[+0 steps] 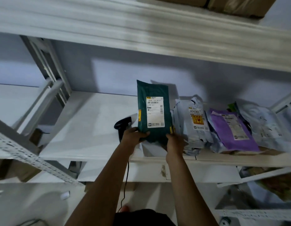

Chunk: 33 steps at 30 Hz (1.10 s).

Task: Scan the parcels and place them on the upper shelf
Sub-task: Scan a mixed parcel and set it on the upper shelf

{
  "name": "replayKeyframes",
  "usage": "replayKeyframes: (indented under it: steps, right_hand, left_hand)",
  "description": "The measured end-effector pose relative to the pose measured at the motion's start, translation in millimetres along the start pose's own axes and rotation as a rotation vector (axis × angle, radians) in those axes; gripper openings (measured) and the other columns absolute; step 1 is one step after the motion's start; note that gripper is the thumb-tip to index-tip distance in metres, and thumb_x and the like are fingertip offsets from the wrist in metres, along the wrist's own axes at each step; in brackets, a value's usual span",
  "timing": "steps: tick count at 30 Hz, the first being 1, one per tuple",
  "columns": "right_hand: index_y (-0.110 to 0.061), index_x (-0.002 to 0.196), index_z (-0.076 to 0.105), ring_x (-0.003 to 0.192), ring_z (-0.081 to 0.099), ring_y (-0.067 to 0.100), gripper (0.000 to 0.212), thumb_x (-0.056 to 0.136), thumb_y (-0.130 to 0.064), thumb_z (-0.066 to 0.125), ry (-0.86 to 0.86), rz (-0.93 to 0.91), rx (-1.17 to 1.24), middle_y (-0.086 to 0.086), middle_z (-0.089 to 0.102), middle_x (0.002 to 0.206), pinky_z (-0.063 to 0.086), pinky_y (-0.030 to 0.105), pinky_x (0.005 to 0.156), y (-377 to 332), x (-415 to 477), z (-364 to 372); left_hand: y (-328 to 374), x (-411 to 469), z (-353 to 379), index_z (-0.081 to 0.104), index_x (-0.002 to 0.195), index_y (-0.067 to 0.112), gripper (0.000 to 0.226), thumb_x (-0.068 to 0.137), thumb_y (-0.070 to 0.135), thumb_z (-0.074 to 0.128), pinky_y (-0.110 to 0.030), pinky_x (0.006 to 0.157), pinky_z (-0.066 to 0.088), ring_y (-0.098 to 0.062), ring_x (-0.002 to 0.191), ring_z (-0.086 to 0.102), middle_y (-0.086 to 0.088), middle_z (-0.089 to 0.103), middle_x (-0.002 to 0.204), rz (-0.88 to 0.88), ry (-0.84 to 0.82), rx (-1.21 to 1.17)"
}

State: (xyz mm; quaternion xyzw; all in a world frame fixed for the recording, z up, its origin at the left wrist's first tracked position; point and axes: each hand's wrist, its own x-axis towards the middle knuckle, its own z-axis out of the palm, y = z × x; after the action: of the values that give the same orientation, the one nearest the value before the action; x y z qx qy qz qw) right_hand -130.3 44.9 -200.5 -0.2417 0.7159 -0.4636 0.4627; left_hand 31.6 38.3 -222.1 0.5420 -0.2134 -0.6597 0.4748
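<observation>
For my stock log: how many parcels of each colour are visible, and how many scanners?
Green parcel: 1
Purple parcel: 1
Pale parcels: 2 clearly shown; any beneath are unclear
Scanner: 1
Total: 5

The dark green plastic mailer bag (153, 88) is smooth and faintly glossy under its matt white paper label (155, 112), the purple plastic mailer (223, 128) to the right is crinkled and shiny, and the white-painted metal shelf (86, 128) looks matt.

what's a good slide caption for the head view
Left hand and right hand hold a dark green parcel upright at a white shelf, beside other parcels.
</observation>
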Motion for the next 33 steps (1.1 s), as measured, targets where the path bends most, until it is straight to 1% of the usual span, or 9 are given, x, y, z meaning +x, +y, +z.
replayKeyframes:
  steps: [1,3,5,10,17,23,27,30,33]
  right_hand:
    - [-0.019,0.094,0.062,0.101,0.064,0.032,0.008,0.092,-0.013,0.066,-0.047,0.082,0.122,0.013,0.067,0.113,0.058,0.052,0.089,0,2,2]
    - [-0.016,0.117,0.063,0.097,0.066,0.029,0.021,0.097,-0.017,0.064,-0.161,0.174,0.264,0.013,0.067,0.113,0.061,0.045,0.073,-1,8,6]
    - [-0.013,0.126,0.064,0.1,0.067,0.03,0.03,0.097,-0.021,0.063,-0.243,0.19,0.271,0.014,0.07,0.115,0.061,0.043,0.071,-6,12,8]
    - [-0.017,0.125,0.067,0.112,0.066,0.034,0.038,0.088,-0.023,0.074,-0.356,0.216,0.304,0.012,0.075,0.115,0.055,0.056,0.097,-5,23,11]
    - [-0.01,0.116,0.07,0.117,0.065,0.03,0.029,0.087,-0.007,0.072,-0.503,0.213,0.375,0.011,0.075,0.117,0.058,0.036,0.08,-21,47,4]
    - [-0.006,0.13,0.064,0.125,0.062,0.03,0.05,0.081,-0.008,0.074,-0.625,0.192,0.386,0.013,0.071,0.126,0.054,0.04,0.097,-28,61,9]
    - [-0.011,0.121,0.069,0.118,0.066,0.028,0.035,0.086,-0.01,0.073,-0.619,0.192,0.358,0.012,0.073,0.122,0.058,0.037,0.09,-27,60,8]
    - [-0.013,0.111,0.071,0.109,0.068,0.027,0.025,0.086,-0.01,0.075,-0.548,0.222,0.342,0.011,0.076,0.114,0.061,0.038,0.083,-25,54,13]
    - [-0.017,0.108,0.07,0.108,0.067,0.028,0.022,0.087,-0.013,0.077,-0.46,0.253,0.31,0.01,0.073,0.117,0.062,0.041,0.081,-20,53,12]
  left_hand:
    - [1,2,-4,0.065,0.121,-0.008,0.044,0.079,-0.009,0.079,-0.034,0.085,0.062,-0.028,0.095,0.073,-0.021,0.072,0.113,0.017,-0.012,0.007]
    - [3,7,-10,0.066,0.121,-0.008,0.044,0.079,-0.009,0.079,-0.04,0.094,0.059,-0.031,0.102,0.072,-0.022,0.072,0.116,0.057,-0.025,0.046]
    - [3,11,-16,0.068,0.123,-0.005,0.047,0.077,-0.007,0.082,-0.043,0.098,0.057,-0.031,0.107,0.072,-0.019,0.073,0.116,0.077,-0.053,0.093]
    - [1,19,-20,0.071,0.121,0.001,0.046,0.077,-0.004,0.083,-0.041,0.099,0.057,-0.027,0.108,0.073,-0.014,0.075,0.116,0.085,-0.098,0.178]
    - [19,25,-7,0.062,0.129,-0.005,0.045,0.086,-0.006,0.073,-0.033,0.095,0.058,-0.032,0.113,0.07,-0.018,0.071,0.123,0.021,-0.21,0.088]
    - [32,27,-1,0.061,0.132,-0.004,0.046,0.087,-0.006,0.072,-0.034,0.096,0.058,-0.031,0.116,0.069,-0.016,0.071,0.125,0.029,-0.211,0.106]
    - [36,24,-2,0.063,0.13,-0.003,0.044,0.087,-0.004,0.073,-0.039,0.099,0.057,-0.032,0.113,0.07,-0.017,0.072,0.123,0.037,-0.212,0.167]
    - [44,17,-8,0.07,0.119,0.002,0.034,0.088,0.011,0.078,-0.042,0.094,0.059,-0.032,0.103,0.073,-0.014,0.076,0.113,0.064,-0.116,0.197]
    - [48,18,-24,0.07,0.088,0.004,0.025,0.087,0.026,0.081,-0.037,0.071,0.062,-0.027,0.074,0.069,-0.013,0.073,0.086,0.098,0.216,0.276]
